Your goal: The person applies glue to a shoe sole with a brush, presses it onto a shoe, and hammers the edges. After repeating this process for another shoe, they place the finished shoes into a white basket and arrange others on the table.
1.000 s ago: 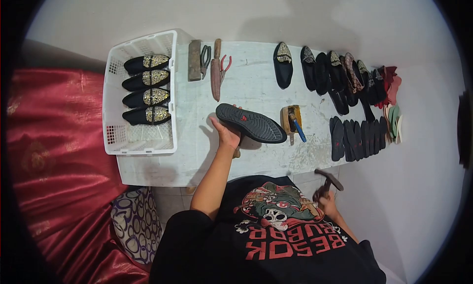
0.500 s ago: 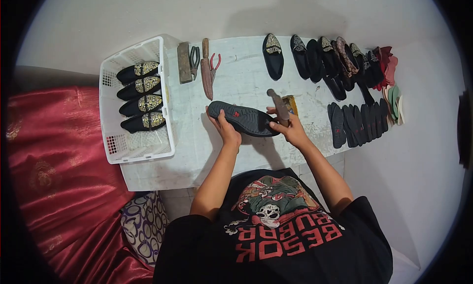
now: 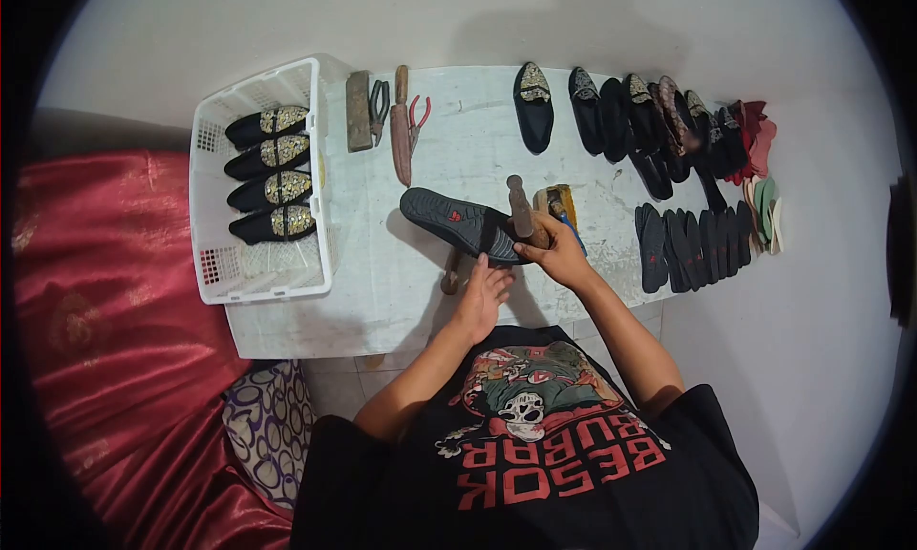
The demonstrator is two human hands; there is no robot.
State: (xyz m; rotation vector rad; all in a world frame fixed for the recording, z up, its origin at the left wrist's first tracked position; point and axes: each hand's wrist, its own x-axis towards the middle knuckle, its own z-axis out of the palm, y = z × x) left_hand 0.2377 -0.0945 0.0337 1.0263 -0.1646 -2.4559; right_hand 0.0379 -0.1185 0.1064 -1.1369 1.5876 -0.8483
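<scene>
A black shoe (image 3: 449, 218) is held sole up above the table, its red-marked sole facing the camera. My right hand (image 3: 559, 254) grips its right end together with a hammer (image 3: 521, 208), whose metal head lies over the shoe. Just below the shoe is my left hand (image 3: 485, 297), fingers apart and holding nothing, with a fingertip at the shoe's lower edge. A small brownish object (image 3: 451, 275), partly hidden by the shoe, shows left of my left hand. Behind my right hand is a yellow box (image 3: 570, 202) with something blue at it.
A white basket (image 3: 327, 182) of decorated black shoes stands left on the white table (image 3: 358, 321). Near it lie a block (image 3: 358, 111), black pliers (image 3: 379, 111), a knife (image 3: 401, 130) and red-handled pliers (image 3: 416, 125). Rightward are several shoes (image 3: 533, 111), soles (image 3: 652, 249) and coloured pieces (image 3: 761, 144).
My left hand has let go of the shoe's left end and moved down and right, opening. The shoe is now gripped by my right hand alone, and the hammer has shifted left.
</scene>
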